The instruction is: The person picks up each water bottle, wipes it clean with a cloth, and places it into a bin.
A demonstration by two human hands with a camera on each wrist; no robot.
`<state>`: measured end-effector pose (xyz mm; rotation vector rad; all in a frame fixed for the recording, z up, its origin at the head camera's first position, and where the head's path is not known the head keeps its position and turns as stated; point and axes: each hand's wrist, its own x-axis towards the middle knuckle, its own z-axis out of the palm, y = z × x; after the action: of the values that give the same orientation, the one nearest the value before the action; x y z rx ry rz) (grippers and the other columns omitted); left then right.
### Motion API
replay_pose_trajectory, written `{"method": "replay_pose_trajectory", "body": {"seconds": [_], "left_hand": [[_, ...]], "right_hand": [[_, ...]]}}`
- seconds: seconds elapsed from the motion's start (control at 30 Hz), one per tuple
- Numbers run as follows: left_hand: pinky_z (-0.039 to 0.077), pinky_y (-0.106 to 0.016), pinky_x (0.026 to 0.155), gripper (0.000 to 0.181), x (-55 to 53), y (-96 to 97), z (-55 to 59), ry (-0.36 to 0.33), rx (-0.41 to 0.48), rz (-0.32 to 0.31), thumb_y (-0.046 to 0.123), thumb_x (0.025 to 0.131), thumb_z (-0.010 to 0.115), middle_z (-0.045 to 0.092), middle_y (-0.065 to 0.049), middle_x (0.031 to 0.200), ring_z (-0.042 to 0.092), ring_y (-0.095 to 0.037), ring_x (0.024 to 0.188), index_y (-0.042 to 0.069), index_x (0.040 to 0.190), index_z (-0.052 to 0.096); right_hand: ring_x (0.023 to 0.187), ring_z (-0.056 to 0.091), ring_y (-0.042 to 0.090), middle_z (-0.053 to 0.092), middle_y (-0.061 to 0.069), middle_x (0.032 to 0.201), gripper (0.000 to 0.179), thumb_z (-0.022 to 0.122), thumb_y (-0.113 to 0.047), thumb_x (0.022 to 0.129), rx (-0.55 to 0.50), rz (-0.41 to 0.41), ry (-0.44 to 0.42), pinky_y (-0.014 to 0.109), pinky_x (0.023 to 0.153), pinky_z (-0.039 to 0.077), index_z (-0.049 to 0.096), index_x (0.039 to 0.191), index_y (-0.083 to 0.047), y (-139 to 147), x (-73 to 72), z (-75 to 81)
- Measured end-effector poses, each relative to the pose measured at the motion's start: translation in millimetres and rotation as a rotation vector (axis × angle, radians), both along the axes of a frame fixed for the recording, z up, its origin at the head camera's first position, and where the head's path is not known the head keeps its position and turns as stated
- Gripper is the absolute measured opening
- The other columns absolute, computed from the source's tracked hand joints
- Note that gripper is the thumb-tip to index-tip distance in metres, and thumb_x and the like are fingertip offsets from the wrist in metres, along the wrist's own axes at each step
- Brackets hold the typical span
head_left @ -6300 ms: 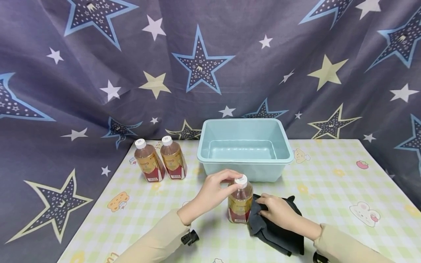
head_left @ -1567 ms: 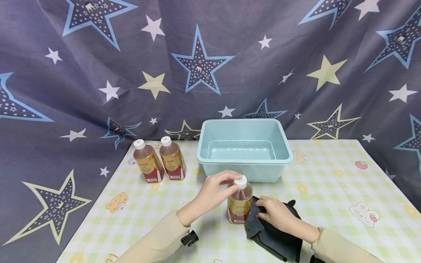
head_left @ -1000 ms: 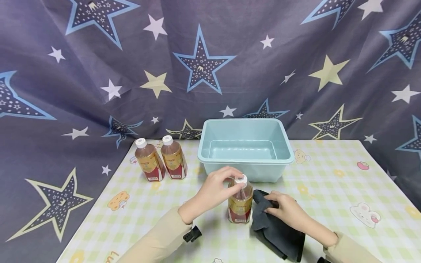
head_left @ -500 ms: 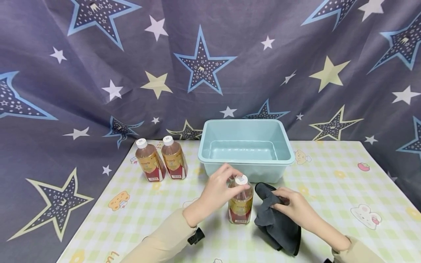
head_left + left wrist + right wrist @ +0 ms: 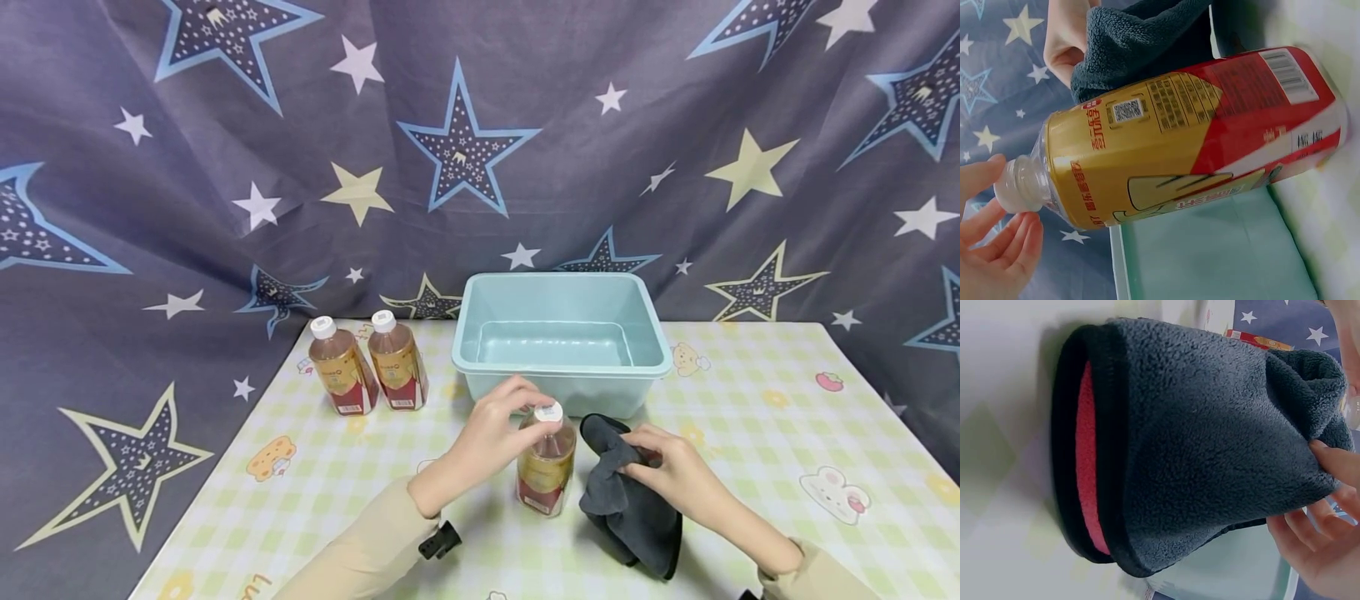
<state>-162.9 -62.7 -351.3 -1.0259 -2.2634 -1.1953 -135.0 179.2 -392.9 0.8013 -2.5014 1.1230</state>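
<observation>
Head view: a dark star-print backdrop (image 5: pixel 555 192) hangs behind a table covered by a green-checked tablecloth (image 5: pixel 750 433). At the rear stands a light-blue plastic bin (image 5: pixel 558 369), upright, with nothing seen inside. Before its right half, a dark grey plush towel (image 5: pixel 633 508) hangs bunched from the right hand (image 5: pixel 675 471), its thumb and fingers pinching the upper folds; the right wrist view shows a pink-red inner face (image 5: pixel 1088 462) at the lower opening. Left hand (image 5: pixel 491 437) and right hand are apart, the held bottle (image 5: pixel 545 471) and towel lying between them. Two matching bottles, a left bottle (image 5: pixel 343 375) and a right bottle (image 5: pixel 397 367), stand side by side at the far left. The held bottle is in front of the bin, gripped by its white cap (image 5: pixel 550 412) between thumb and fingers.

Change noted: the towel has drawn off the held bottle's side, and the bottle now leans slightly, base toward the person. Whether its base touches the tablecloth cannot be told. In my judgement, the bottle's side is thereby free of the towel and its tilt is governed by the left hand alone.
</observation>
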Motion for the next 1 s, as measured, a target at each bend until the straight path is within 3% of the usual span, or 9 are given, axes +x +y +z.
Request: {"method": "replay_pose_trajectory", "body": {"seconds": [0.3, 0.47, 1.0], "left_hand": [[0.046, -0.021, 0.081, 0.02, -0.3, -5.8, 0.9, -0.06, -0.052, -0.059, 0.015, 0.079, 0.067, 0.057, 0.0, 0.1, 0.052, -0.01, 0.095, 0.007, 0.097, 0.066], [0.044, -0.025, 0.088, 0.019, -0.8, -8.0, 0.9, -0.04, -0.076, -0.094, 0.011, 0.081, 0.063, 0.058, -0.002, 0.104, 0.05, -0.012, 0.1, 0.006, 0.099, 0.065], [0.039, -0.027, 0.095, 0.023, -2.0, -8.6, -1.4, -0.017, -0.13, -0.157, 0.01, 0.087, 0.053, 0.056, -0.004, 0.114, 0.047, -0.013, 0.107, 0.005, 0.109, 0.06]], "right_hand": [[0.07, 0.05, -0.001, 0.059, -0.006, 0.081, 0.022, 0.07, 0.003, 0.07, -0.017, 0.018, -0.004, 0.02, 0.056, 0.048, 0.066, 0.09, -0.007, -0.8, 0.1, -0.1], [0.07, 0.05, -0.001, 0.059, -0.006, 0.081, 0.022, 0.07, 0.003, 0.07, -0.019, 0.024, -0.004, 0.02, 0.056, 0.048, 0.066, 0.09, -0.006, -1.0, 0.2, -0.6], [0.072, 0.052, 0.0, 0.06, -0.004, 0.082, 0.022, 0.069, 0.003, 0.071, -0.033, 0.043, -0.008, 0.02, 0.057, 0.049, 0.066, 0.091, -0.006, -2.5, 0.3, 1.1]]}}
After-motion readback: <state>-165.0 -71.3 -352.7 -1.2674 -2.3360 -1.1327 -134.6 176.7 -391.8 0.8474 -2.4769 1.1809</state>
